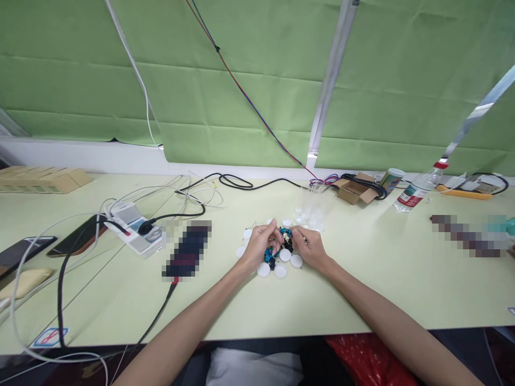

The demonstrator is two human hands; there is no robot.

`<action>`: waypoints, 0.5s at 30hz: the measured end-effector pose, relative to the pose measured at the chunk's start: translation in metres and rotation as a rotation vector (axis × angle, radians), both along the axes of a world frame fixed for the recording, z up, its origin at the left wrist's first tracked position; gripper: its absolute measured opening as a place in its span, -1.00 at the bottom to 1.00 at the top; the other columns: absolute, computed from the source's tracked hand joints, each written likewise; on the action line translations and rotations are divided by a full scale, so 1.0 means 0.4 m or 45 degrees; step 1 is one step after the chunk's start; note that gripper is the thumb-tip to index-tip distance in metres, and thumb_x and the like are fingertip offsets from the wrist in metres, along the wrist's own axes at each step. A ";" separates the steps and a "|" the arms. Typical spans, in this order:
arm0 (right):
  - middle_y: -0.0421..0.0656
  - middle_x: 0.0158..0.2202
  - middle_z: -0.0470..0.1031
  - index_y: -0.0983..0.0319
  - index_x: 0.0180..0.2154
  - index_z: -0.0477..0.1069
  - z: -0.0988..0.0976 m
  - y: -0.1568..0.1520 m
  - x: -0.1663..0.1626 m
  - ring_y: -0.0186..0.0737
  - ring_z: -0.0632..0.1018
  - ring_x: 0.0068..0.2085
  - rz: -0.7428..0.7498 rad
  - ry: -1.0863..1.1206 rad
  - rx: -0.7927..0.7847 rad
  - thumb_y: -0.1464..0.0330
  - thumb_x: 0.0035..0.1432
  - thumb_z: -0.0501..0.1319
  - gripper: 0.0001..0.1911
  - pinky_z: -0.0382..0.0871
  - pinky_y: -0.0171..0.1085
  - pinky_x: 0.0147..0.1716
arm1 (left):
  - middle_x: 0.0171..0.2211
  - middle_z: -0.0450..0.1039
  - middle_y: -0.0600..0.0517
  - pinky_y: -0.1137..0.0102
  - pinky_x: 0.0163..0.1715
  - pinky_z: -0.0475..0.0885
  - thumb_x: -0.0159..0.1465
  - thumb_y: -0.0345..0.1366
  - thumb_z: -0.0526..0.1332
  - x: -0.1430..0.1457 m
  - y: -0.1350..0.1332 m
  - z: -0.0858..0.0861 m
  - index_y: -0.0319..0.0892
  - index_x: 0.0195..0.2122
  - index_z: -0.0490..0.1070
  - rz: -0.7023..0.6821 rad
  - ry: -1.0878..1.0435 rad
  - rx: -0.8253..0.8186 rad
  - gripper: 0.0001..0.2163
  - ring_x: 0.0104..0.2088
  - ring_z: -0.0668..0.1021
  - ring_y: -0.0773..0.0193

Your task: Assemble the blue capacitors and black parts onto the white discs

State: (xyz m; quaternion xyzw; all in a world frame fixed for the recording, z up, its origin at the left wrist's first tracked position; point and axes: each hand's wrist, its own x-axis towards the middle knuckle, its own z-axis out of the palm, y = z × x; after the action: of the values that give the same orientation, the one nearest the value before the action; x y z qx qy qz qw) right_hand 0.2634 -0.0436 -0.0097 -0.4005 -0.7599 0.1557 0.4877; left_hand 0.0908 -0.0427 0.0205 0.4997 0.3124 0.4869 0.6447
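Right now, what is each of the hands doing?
Left hand: closed on the blue-and-black parts.
Right hand: pinching the same parts.

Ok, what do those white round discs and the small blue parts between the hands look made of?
The white discs look like plastic: opaque, matt, evenly moulded rounds. The blue parts, pinched between the left hand and right hand, seem glossy plastic with black pieces attached; they are too small to be sure.
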 end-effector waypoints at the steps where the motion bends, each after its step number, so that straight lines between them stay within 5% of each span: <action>1: -0.25 -0.58 0.38 0.23 -0.27 0.42 -0.002 -0.001 0.000 -0.35 0.37 -0.57 0.007 0.025 -0.018 0.22 0.35 0.00 -0.70 0.28 -0.33 -0.51 | -0.64 0.31 0.04 0.49 -0.69 0.22 0.22 0.08 0.18 0.000 0.001 0.000 -0.28 -0.63 0.40 0.006 -0.004 -0.003 -0.50 -0.66 0.37 0.42; 5: -0.28 -0.54 0.38 0.21 -0.03 0.31 -0.006 -0.005 -0.003 -0.34 0.37 -0.55 0.059 0.095 -0.028 0.23 0.27 0.15 -0.71 0.29 -0.34 -0.53 | -0.66 0.27 0.06 0.49 -0.71 0.21 0.20 0.07 0.20 0.000 0.004 0.000 -0.28 -0.64 0.38 0.035 -0.033 -0.034 -0.51 -0.69 0.35 0.43; 15: -0.27 -0.56 0.37 0.21 -0.14 0.34 -0.004 -0.005 -0.007 -0.34 0.37 -0.55 0.051 0.069 0.021 0.24 0.27 0.15 -0.80 0.28 -0.34 -0.53 | -0.68 0.26 0.07 0.48 -0.70 0.20 0.22 0.08 0.19 -0.001 0.005 -0.003 -0.28 -0.63 0.40 0.009 -0.067 -0.030 -0.50 -0.70 0.35 0.43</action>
State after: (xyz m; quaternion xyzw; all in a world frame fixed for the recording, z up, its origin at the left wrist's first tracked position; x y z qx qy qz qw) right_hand 0.2606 -0.0457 -0.0114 -0.3768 -0.7555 0.1698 0.5082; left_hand 0.0903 -0.0406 0.0195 0.4782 0.3028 0.4984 0.6566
